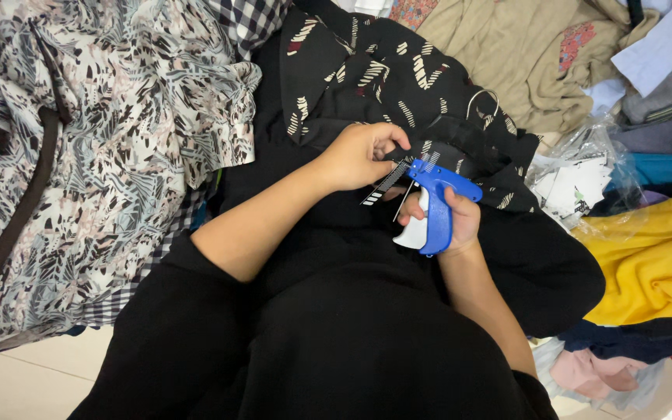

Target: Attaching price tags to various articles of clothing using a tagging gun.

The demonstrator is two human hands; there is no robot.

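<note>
From the head camera, your right hand [460, 220] has its grip clamped round the handle of a blue-and-white plastic tagging gun [433, 210], its nose pointing up-left into the black garment [398, 85] spread across your lap. Your left hand [363, 154] is pinched shut on the folded edge of that garment, just beside the gun's nose — thumb and fingertips pressed together over the cloth. A small dark tag [384, 183] with pale stripes hangs at the gun's tip, touching the fabric; whether the fastener has gone through, you cannot tell from here, so the tagging looks to be mid-step rather than finished. The garment is thin, soft and drapey, black with cream dash-like marks, its edge gathered into a ruffle. To your left lies a patterned grey-and-white blouse [95, 140] — smooth, busy print, dark trim. To your right sit a yellow knit piece [655, 264], crinkled clear plastic wrap [585, 167] and a beige top [523, 47], all heaped loosely.
</note>
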